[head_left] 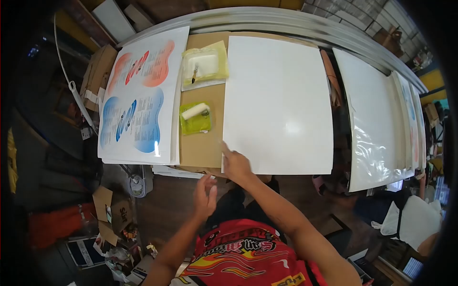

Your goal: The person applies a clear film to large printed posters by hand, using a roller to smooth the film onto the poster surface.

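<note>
A large blank white sheet (279, 105) lies on the brown cardboard (202, 152). My right hand (236, 166) is at its lower left corner, one finger stretched up along the left edge; the other fingers are partly hidden. My left hand (205, 195) hovers just below the front edge of the cardboard, empty, its fingers curved and apart. Left of the sheet sits a yellow-green tray (194, 126) with a white paint roller (195, 111) lying across it. Behind it a yellow-wrapped tray (219, 64) holds something white and a small brush (194, 74).
Printed sheets (164, 126) with red and blue shapes are stacked at the left. More white sheets (377, 124), some under shiny film, lie on the right. A metal rail (267, 19) runs behind. Another person (410, 217) is at the lower right. An open carton (109, 214) stands at lower left.
</note>
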Demonstrator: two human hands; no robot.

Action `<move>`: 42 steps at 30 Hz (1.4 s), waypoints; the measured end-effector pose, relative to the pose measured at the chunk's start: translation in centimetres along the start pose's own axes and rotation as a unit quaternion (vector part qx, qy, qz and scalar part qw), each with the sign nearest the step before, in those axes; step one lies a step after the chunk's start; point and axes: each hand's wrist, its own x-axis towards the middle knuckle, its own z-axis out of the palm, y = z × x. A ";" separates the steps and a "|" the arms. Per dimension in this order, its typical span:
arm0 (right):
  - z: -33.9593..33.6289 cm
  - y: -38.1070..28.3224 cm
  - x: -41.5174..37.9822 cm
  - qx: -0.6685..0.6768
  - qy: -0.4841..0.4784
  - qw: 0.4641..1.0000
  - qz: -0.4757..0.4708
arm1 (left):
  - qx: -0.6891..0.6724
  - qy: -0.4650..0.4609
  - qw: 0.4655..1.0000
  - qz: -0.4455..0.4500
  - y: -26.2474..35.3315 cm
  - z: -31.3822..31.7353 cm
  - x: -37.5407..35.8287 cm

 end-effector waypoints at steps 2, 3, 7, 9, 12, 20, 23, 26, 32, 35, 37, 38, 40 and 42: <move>4.0 1.1 2.4 -0.037 -0.033 0.999 0.001 | 0.035 -0.031 0.997 -0.057 0.1 -0.6 -2.2; 3.8 0.5 2.3 -0.019 -0.039 0.999 0.003 | 0.048 -0.055 0.994 -0.085 0.1 -0.3 -3.0; -0.9 3.2 0.0 -0.059 0.115 0.990 0.047 | 0.077 -0.175 0.969 -0.157 -2.8 4.0 -3.7; -3.8 8.2 -1.8 -0.068 0.258 0.956 0.121 | 0.071 -0.173 0.964 -0.192 -3.5 6.8 -3.5; -9.8 22.3 -7.1 -0.147 0.398 0.851 0.309 | -0.120 -0.079 0.823 -0.550 -3.6 10.9 -1.1; -22.3 27.8 -14.5 0.359 0.306 0.657 0.588 | -0.354 0.034 0.768 -0.532 -5.7 14.8 3.1; -21.8 29.0 -16.4 0.521 0.343 0.584 0.520 | -0.345 0.029 0.766 -0.542 -5.9 15.7 3.4; -22.7 29.0 -17.5 0.625 0.375 0.547 0.411 | -0.344 0.029 0.753 -0.559 -1.5 16.7 3.4; -30.3 30.4 -16.1 0.864 0.260 0.408 0.140 | -0.300 0.042 0.787 -0.537 -1.4 20.6 2.6; -33.2 31.9 -15.0 0.862 0.170 0.458 0.132 | -0.260 0.059 0.820 -0.507 -1.8 22.0 2.4; -34.3 33.3 -14.1 0.844 0.093 0.511 0.129 | -0.246 0.064 0.826 -0.503 -2.6 22.3 2.1; -34.8 34.0 -13.2 0.832 0.054 0.538 0.125 | -0.241 0.066 0.829 -0.500 -3.0 22.6 2.2; -35.5 34.9 -11.0 0.773 0.036 0.604 0.192 | -0.231 0.076 0.829 -0.504 -3.4 23.0 2.2; -35.1 35.0 -9.2 0.697 0.027 0.669 0.255 | -0.218 0.081 0.830 -0.508 -3.5 23.0 1.9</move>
